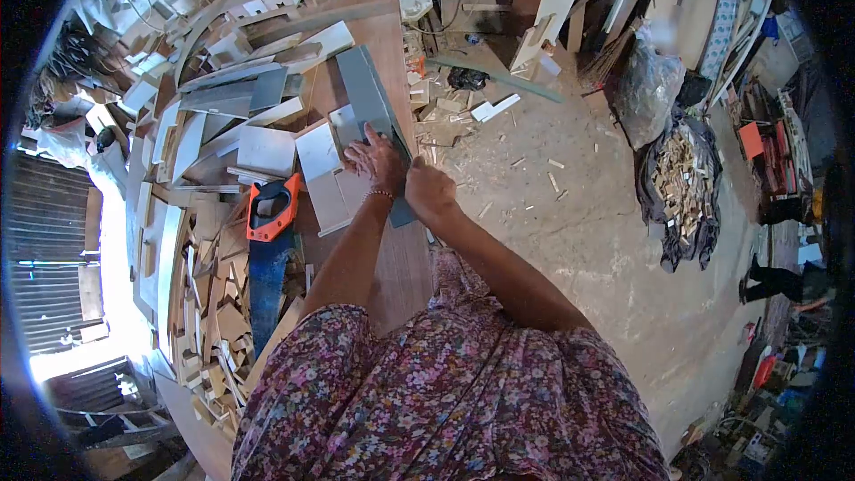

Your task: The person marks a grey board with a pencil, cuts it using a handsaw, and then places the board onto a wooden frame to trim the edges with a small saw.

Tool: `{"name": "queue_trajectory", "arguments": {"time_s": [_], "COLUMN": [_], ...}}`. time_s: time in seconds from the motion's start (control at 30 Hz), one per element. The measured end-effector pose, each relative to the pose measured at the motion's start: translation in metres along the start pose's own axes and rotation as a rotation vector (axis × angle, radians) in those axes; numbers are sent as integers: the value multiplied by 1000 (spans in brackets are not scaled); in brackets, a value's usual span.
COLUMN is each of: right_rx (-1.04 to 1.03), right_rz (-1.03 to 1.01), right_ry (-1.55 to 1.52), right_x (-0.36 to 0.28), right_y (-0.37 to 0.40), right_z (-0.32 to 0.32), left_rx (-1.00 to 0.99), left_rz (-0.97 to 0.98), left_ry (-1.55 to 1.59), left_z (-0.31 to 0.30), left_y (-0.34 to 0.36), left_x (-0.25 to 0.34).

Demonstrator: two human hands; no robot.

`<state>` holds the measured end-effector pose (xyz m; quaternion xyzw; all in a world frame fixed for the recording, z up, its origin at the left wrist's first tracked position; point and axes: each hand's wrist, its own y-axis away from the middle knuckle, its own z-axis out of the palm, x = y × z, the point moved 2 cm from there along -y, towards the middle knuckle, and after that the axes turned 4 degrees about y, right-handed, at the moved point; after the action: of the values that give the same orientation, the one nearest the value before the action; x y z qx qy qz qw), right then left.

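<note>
A long grey board (pixel 363 85) lies lengthwise on the brown wooden worktop (pixel 396 272). My left hand (pixel 376 163) rests on the board with its fingers spread. Close beside it, my right hand (pixel 430 189) is closed in a fist at the board's right edge; whatever it grips is hidden by the fingers. Pale board pieces (pixel 319 151) lie to the left of my left hand. Further left is a handsaw (pixel 274 209) with an orange and black handle, its blue blade pointing toward me.
Wood offcuts (pixel 218 303) are heaped along the left. Scraps and a green strip (pixel 525 86) lie on the concrete floor (pixel 570 214). At right stand a clear plastic bag (pixel 650 89) and a dark sack of wood bits (pixel 684 183). Part of another person (pixel 784 281) shows at far right.
</note>
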<state>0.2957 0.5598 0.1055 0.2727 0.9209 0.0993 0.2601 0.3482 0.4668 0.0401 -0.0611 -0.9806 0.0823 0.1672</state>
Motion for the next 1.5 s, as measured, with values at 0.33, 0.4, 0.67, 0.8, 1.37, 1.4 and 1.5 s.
{"name": "queue_trajectory", "arguments": {"time_s": [0.33,0.4,0.67,0.8,1.37,1.4,1.5], "right_rx": [58,72,93,19,43,44,77], "right_rz": [-108,-97,-97,-105,-73,-66,-103], "right_ry": [61,40,-2,-4,-12,-13,-30], "right_x": [-3,1,-9,-6,16,13,3], "right_y": [-7,6,-33,-13,28,33,43], "right_z": [0,-1,6,-4,2,-4,-19], "left_rx": [161,72,-41,66,17,-29,-94], "left_rz": [59,28,23,71,75,55,46], "left_ry": [-65,-35,-48,-60,57,70,87], "left_z": [19,10,11,7,7,2,4], "left_y": [-2,-2,-7,-2,14,14,13], "left_x": [-9,-6,-8,-6,-8,-5,-9]}}
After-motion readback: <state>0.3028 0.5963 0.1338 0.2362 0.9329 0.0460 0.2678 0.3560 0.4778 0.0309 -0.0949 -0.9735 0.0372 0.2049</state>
